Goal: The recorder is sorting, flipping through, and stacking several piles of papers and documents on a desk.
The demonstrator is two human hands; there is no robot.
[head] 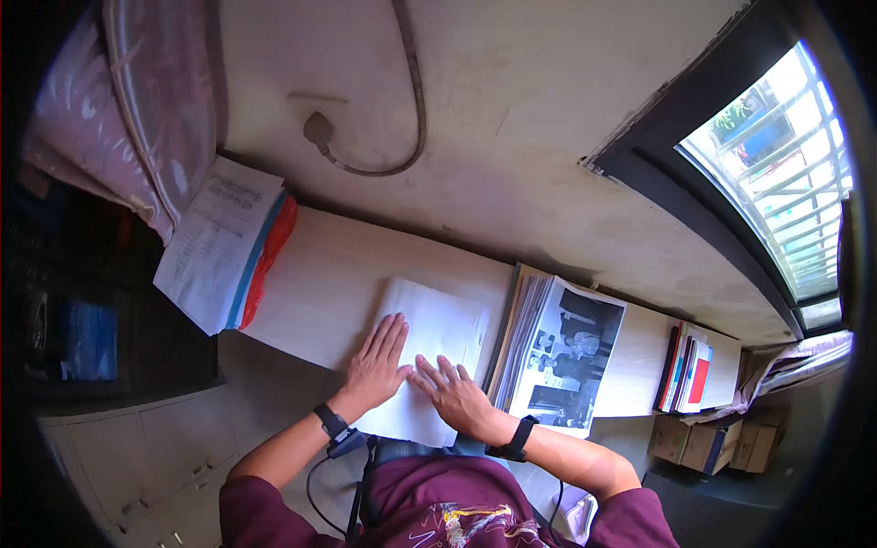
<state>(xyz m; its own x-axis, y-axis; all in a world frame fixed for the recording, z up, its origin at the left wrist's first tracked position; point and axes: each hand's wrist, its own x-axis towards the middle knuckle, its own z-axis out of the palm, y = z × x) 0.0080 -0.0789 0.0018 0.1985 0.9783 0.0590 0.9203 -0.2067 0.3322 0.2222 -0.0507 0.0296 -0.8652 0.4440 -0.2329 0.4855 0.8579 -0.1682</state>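
White paper sheets (pixel 431 322) lie on the pale wooden desk (pixel 329 274) before me, their near edge reaching over the desk's front. My left hand (pixel 377 363) rests flat on the left part of the paper, its fingers nearly together and pointing up the page. Just right of it, my right hand (pixel 459 397) lies palm down on the same paper, fingers slightly spread. Neither hand grips anything. To the right of the paper stands a thick stack of papers (pixel 575 349), its top sheet bearing printed black-and-white photographs.
At the desk's left end lies a pile of printed sheets (pixel 219 233) with a red plastic bag (pixel 274 240) under it. Books (pixel 688 370) sit farther right, above cardboard boxes (pixel 709 445). A wall runs behind the desk, with a plug and cable (pixel 318 130).
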